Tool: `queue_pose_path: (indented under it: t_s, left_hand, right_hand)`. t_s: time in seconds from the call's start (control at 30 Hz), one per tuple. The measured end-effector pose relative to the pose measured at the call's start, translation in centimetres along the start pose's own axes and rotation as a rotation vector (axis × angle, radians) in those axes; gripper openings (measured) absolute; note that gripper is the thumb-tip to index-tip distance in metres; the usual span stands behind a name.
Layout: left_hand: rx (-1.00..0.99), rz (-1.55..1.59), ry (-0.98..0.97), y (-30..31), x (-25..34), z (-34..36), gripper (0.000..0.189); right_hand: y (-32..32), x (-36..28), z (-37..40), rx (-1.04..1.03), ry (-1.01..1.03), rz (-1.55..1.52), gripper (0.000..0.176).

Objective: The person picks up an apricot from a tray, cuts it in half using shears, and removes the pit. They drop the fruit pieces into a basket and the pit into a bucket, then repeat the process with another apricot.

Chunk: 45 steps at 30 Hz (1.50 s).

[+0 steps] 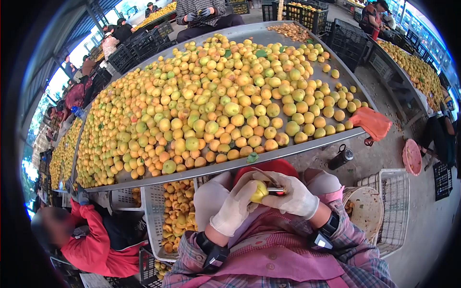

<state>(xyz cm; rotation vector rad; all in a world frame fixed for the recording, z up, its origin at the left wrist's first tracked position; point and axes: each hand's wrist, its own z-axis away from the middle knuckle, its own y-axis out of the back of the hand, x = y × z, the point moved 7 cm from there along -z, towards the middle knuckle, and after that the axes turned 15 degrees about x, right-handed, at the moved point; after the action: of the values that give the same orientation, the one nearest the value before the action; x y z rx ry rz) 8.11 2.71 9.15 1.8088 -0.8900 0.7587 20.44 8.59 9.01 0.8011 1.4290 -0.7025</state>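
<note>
I log: left hand (234,207), gloved, clasped round a yellow fruit (259,191); right hand (293,194) clenched on a knife (270,180), blade touching that fruit.

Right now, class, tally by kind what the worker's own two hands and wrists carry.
White gloves, on left hand and right hand: 2
Black wrist devices: 2
Yellow fruit, in left hand: 1
Knife, in right hand: 1
Total: 6

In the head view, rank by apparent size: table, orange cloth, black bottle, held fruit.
1. table
2. orange cloth
3. black bottle and held fruit look alike; the fruit is nearer and partly hidden, so unranked.
</note>
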Motion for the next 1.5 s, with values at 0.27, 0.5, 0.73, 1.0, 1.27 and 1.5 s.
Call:
queue_pose_path:
  t_s: [0.27,0.5,0.73,1.0,1.27,1.5]
  left_hand:
    - [-0.038,0.712,0.816,-2.0,-1.5,1.2,0.051]
    - [-0.069,0.908,0.83,-1.2,0.4,0.4,0.056]
    - [-0.144,0.543,0.566,0.1,0.2,-0.6,0.053]
    - [-0.103,0.287,0.486,0.1,-0.4,-0.5,0.053]
    - [-0.043,0.489,0.563,0.8,-0.8,-0.2,0.057]
    - [0.015,0.43,0.533,2.1,-1.7,-0.3,0.064]
  right_hand:
    - [-0.4,0.2,0.1,-0.13,-0.212,-0.049,0.076]
    - [-0.8,1.1,0.7,-0.182,-0.323,-0.215,0.068]
    - [1.2,-1.4,0.0,0.017,-0.151,-0.243,0.055]
    - [2.2,-3.0,0.2,0.206,-0.296,-0.144,0.032]
    - [2.2,-2.3,0.9,0.145,-0.298,-0.292,0.041]
    - [1.9,-3.1,1.8,-0.054,0.182,0.21,0.048]
